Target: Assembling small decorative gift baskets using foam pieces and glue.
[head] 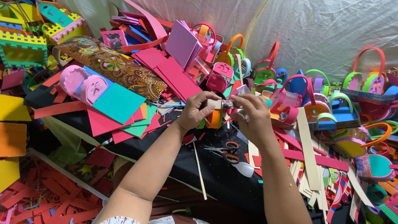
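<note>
The left hand (194, 111) and the right hand (253, 115) are meeting near the centre of the view, both gripping a short cream foam strip (222, 104) held level between them. The left thumb and fingers are pinching the strip's end at its 9 o'clock side; the right fingers are curling over its 3 o'clock end and hiding it. A patterned band is wrapping the strip's middle, too small to make out clearly.

At 6 o'clock from the hands, orange-handled scissors (226, 151) are lying on the black cloth (215, 174), their blades pointing toward 9 o'clock, with a white scoop-shaped piece (243, 169) just beside them. At 3 o'clock, foam baskets (338, 114) with looped handles are crowding together, many overlapping so single shapes are hard to separate. At 10 o'clock, a brown patterned fabric (114, 66) is lying across pink foam sheets (174, 74). Both forearms are being cut off by the bottom edge.
</note>
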